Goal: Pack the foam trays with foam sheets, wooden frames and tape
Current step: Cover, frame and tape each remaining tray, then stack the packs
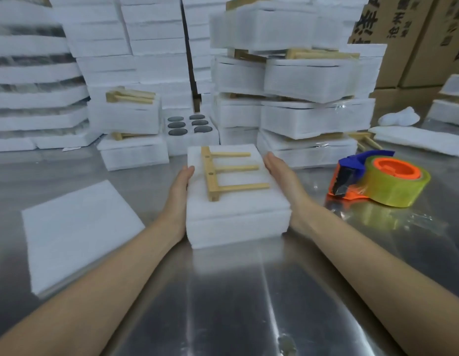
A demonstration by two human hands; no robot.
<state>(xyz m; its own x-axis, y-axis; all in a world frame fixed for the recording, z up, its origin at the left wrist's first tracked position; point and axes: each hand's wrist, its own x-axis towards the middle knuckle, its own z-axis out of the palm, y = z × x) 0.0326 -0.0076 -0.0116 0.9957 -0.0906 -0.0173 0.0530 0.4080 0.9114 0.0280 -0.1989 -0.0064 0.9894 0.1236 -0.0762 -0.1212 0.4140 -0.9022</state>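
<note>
A white foam tray (pixel 238 227) covered by a foam sheet sits on the steel table in front of me. A wooden frame (pixel 218 173) with three prongs lies flat on top of it. My left hand (pixel 179 191) presses flat against the tray's left side, fingers straight. My right hand (pixel 282 176) presses flat against its right side. A tape dispenser (pixel 377 178) with a yellowish roll, orange core and blue handle stands to the right, apart from both hands. A stack of loose foam sheets (pixel 76 232) lies to the left.
An open tray with dark round discs (pixel 189 124) stands behind. Packed trays with wooden frames (pixel 308 98) are stacked high at the back and right. White foam stacks (pixel 35 98) fill the left. Cardboard boxes (pixel 415 34) stand at far right.
</note>
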